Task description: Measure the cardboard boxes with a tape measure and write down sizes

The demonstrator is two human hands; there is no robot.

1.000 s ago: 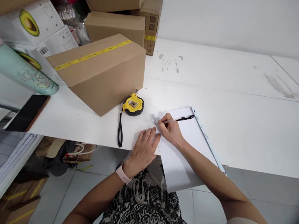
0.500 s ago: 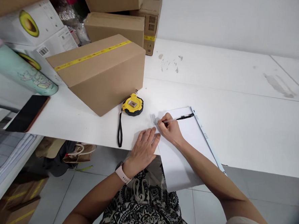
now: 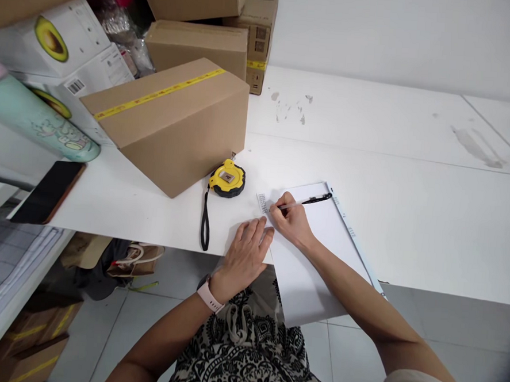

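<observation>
My right hand (image 3: 293, 218) is closed around a pen (image 3: 317, 199) with a clear barrel and black end. Its tip meets the upper left of a white paper pad (image 3: 319, 275), by a small patch of dark marks (image 3: 263, 203). The pad overhangs the table's front edge. Flat on the table by the pad's left edge rests my left hand (image 3: 247, 248), fingers stretched out, holding nothing. To its upper left lies a yellow and black tape measure (image 3: 227, 178) with a black wrist strap (image 3: 205, 222).
A taped cardboard box (image 3: 176, 128) stands behind the tape measure, with more cartons (image 3: 199, 46) at the back. On the left are white avocado-printed boxes (image 3: 74, 41), a mint-green bottle (image 3: 39, 114) and a dark phone (image 3: 50, 193). The white table (image 3: 430, 225) stretches right.
The view shifts very slightly. Both hands, the pen and the pad stay almost exactly where they were.
</observation>
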